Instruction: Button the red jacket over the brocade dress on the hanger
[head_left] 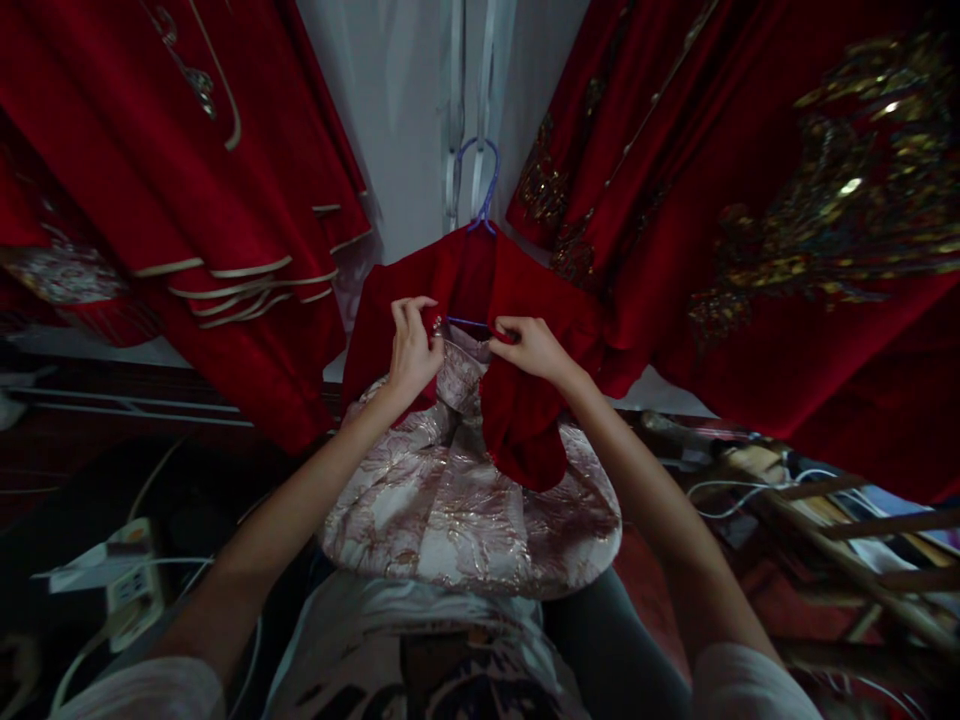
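Note:
A red garment (525,290) hangs on a blue hanger (484,185) in front of me, hooked on a white rail. Below it drapes a pink and gold brocade skirt (457,500). My left hand (411,345) pinches the top edge of the brocade fabric near the hanger's bar. My right hand (529,345) is closed on the red cloth and the hanger bar. Both arms reach forward from the bottom of the view.
More red robes with gold trim (225,180) hang at the left, and red gowns with gold embroidery (825,200) at the right. A white power strip with cables (131,585) lies at lower left. Wooden slats and wires (825,500) are at right.

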